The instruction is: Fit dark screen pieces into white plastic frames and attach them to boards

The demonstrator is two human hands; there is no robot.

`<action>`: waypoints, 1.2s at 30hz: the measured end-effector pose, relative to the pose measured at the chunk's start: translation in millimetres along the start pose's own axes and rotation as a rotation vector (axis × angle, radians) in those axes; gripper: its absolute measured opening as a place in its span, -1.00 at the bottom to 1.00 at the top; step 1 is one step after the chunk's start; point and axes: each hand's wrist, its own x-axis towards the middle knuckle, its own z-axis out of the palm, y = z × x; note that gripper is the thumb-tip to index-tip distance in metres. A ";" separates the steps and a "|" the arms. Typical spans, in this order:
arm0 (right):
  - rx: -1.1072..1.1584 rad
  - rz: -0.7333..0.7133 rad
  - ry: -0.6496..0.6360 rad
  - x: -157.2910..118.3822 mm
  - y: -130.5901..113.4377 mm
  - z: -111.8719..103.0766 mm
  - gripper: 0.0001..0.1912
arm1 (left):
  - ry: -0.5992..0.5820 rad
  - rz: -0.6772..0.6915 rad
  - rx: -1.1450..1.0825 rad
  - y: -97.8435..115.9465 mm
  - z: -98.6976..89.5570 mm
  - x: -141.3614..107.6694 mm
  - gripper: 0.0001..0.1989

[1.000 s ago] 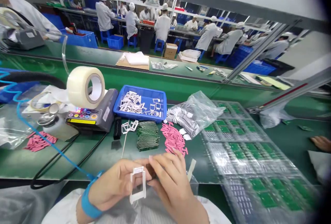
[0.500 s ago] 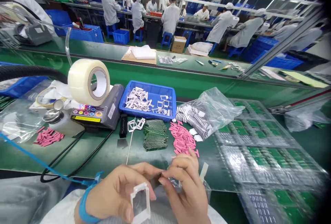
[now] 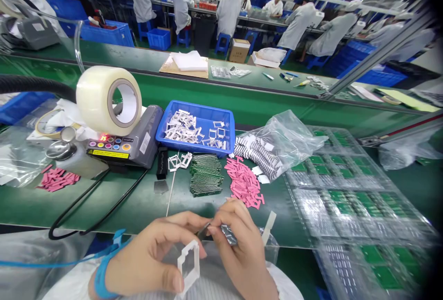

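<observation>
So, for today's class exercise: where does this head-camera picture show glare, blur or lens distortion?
In the head view, the clear blister tray shows glare and goes soft toward the lower right, the right edge darkens into vignette, and the wide lens bends the long green bench.

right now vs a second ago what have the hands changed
The left hand keeps hold of the white plastic frame, which has tilted from upright and sits lower in view. The right hand now shows a small shiny dark piece in its pinch, earlier mostly hidden. Nothing was let go. The blue tray, pink strips and green board stack stayed put.
</observation>
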 end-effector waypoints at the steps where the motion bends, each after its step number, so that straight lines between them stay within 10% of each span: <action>1: 0.009 0.017 -0.024 -0.1 1.7 0.8 -0.87 | -0.002 -0.003 0.007 -0.4 -0.5 0.7 -0.60; 7: -0.038 0.003 -0.143 0.1 6.7 2.4 -0.84 | 0.018 -0.011 -0.063 -12.2 -2.5 7.0 -0.60; 12: 0.034 0.102 -0.248 -14.0 8.9 5.8 -0.83 | 0.257 -0.019 -0.354 -23.0 -15.3 1.2 -0.62; 17: -0.384 0.148 -0.356 -32.8 43.1 37.7 -0.83 | 0.416 0.032 -0.334 -25.9 -32.7 -12.3 -0.59; 30: -0.256 -0.248 -0.145 5.5 -3.8 10.3 -0.79 | 0.107 -0.043 -0.201 -20.7 -7.2 -9.1 -0.63; 36: 0.472 -0.023 -0.114 2.8 5.3 18.6 -0.63 | -0.031 -0.015 -0.554 -24.8 -8.2 -6.9 -0.62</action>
